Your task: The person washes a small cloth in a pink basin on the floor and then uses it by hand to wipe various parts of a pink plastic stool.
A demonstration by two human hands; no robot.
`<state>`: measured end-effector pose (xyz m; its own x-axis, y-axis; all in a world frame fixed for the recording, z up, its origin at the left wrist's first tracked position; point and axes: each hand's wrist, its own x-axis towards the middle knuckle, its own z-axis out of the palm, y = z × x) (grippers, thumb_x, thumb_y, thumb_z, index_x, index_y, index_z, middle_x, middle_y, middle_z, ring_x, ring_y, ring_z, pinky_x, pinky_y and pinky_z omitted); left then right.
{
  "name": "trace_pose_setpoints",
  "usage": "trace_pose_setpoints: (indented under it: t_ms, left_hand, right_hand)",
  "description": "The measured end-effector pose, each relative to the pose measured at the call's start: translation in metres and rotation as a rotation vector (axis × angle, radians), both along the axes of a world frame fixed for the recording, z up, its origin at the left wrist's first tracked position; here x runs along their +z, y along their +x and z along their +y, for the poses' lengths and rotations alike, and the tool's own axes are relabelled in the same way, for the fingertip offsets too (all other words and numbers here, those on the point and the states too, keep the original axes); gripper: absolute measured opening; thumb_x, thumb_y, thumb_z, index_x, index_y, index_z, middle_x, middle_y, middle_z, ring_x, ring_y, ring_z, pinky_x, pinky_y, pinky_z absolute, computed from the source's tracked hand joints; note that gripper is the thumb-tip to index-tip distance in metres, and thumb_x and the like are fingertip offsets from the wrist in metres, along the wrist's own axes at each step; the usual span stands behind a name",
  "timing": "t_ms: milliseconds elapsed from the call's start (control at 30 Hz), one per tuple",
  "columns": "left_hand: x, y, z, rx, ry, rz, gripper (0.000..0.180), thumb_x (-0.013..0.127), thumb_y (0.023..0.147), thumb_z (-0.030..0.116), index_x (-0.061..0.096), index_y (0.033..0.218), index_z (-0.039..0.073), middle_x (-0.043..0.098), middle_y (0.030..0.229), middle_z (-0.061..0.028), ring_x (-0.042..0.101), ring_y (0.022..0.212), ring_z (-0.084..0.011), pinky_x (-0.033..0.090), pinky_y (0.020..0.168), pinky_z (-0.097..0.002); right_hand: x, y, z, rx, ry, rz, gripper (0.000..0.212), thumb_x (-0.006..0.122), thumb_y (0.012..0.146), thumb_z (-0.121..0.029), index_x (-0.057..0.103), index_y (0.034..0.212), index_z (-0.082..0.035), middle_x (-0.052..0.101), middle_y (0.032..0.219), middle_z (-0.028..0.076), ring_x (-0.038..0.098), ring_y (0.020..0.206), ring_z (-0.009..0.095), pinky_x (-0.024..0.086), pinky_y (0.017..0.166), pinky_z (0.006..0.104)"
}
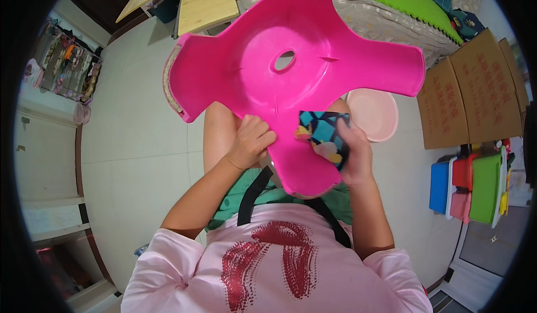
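Note:
A bright pink plastic stool (246, 61) is turned with its hollow underside toward me, its legs spreading outward and an oval hole in its seat. My left hand (252, 141) is closed on the stool's edge, beside the leg nearest me. In my right hand (356, 152) is a folded patterned cloth (321, 131), teal, dark blue and yellow, lying against the inner face of that same leg. The fingers of the right hand are partly hidden behind the cloth. A pale worn strip edges the tip of the left leg.
A pale pink basin (373, 114) sits on the tiled floor to the right of my knees. Farther right stand cardboard boxes (472, 92) and coloured plastic bins (485, 187). A small wooden table (208, 6) and a green foam mat (400, 8) are at the back.

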<state>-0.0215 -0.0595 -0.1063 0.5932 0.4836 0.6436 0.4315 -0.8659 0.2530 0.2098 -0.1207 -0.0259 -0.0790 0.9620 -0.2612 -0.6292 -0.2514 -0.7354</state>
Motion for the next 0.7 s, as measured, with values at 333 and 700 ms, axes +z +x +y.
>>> trace_pose_setpoints:
  t_ms: [333, 700]
  left_hand:
    - [0.010, -0.021, -0.031, 0.339, -0.344, -0.018, 0.027, 0.061, 0.078, 0.004, 0.061, 0.105, 0.004, 0.062, 0.100, -0.0108, 0.059, 0.097, -0.0289, 0.046, 0.088, -0.0374]
    - [0.006, -0.006, -0.090, 0.073, -1.997, -0.860, 0.031, 0.048, 0.100, 0.012, 0.047, 0.129, 0.002, 0.062, 0.113, -0.0105, 0.063, 0.103, -0.0175, 0.052, 0.088, -0.0317]
  right_hand:
    - [-0.022, -0.032, 0.002, 0.104, 0.065, -0.311, 0.023, 0.052, 0.099, -0.019, 0.065, 0.103, 0.000, 0.067, 0.092, 0.002, 0.060, 0.081, 0.008, 0.048, 0.074, 0.0229]
    - [-0.057, -0.034, -0.003, 0.182, -0.060, -0.023, 0.024, 0.058, 0.096, -0.026, 0.063, 0.107, -0.005, 0.065, 0.085, 0.000, 0.060, 0.069, 0.009, 0.048, 0.062, 0.0234]
